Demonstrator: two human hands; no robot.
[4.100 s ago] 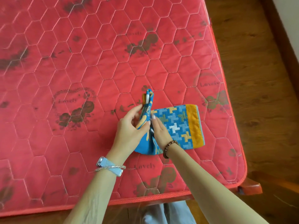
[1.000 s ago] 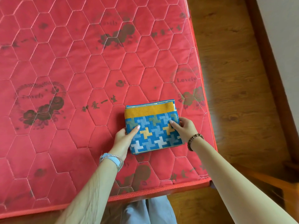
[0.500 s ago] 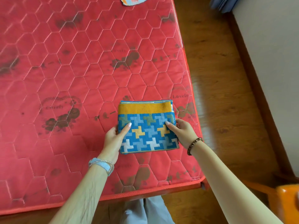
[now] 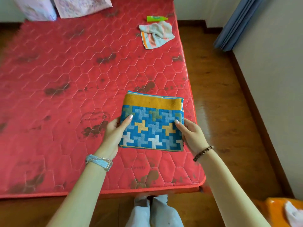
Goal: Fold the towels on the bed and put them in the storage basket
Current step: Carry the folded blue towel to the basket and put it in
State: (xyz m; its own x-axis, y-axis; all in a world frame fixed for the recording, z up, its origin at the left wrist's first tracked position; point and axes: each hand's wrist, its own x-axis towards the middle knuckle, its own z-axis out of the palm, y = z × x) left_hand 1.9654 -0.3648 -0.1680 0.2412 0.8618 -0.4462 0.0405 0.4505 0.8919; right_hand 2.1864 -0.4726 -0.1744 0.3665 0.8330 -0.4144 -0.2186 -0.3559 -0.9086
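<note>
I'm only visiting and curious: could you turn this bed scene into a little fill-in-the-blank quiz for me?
1. The left hand and right hand grip the folded blue patterned terry towel over a quilted mattress coloured ___.
2. The dark beaded bracelet sits on the ___ wrist.
3. Near the bed's far edge, beside the crumpled pale striped towel, lies a small plastic bottle coloured ___.
Missing words: red; right; green.
</note>
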